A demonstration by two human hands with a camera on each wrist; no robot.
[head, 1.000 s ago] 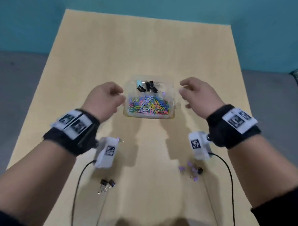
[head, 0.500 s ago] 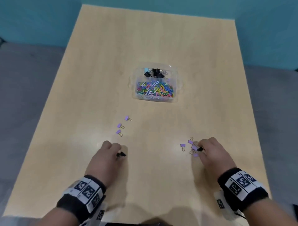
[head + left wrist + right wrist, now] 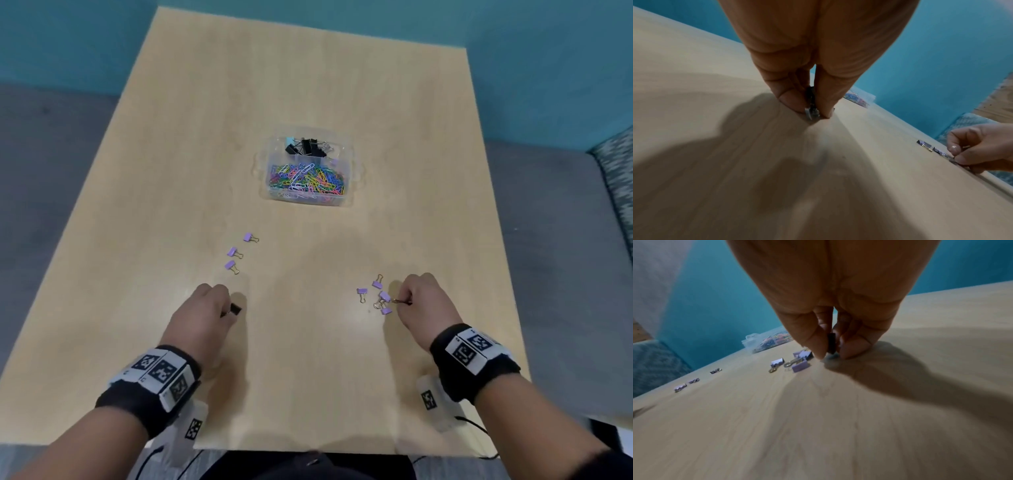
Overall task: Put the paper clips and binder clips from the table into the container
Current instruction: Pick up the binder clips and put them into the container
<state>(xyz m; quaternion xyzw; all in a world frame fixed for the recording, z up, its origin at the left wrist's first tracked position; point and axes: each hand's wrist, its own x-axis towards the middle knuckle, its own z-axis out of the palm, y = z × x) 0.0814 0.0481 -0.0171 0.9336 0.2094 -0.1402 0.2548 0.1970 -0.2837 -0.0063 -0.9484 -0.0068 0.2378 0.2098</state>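
Observation:
A clear plastic container (image 3: 352,171) stands mid-table, with coloured paper clips (image 3: 308,181) in its near compartment and black binder clips (image 3: 305,147) in the far one. My left hand (image 3: 230,308) pinches a black binder clip (image 3: 235,309) (image 3: 811,104) against the table near the front. My right hand (image 3: 401,301) pinches another black binder clip (image 3: 831,343) at the table surface. Purple binder clips (image 3: 380,296) (image 3: 800,366) lie just left of my right hand. Three more purple binder clips (image 3: 236,253) lie ahead of my left hand.
The wooden table (image 3: 308,75) has bare room beyond and beside the container. Teal wall (image 3: 68,41) and grey floor (image 3: 51,171) surround it. A patterned cushion (image 3: 616,164) shows at the right edge. Cables hang off the near table edge.
Both hands came back from beside the container to the near part of the table. Each now pinches a black binder clip on the surface; little differs from half a second ago.

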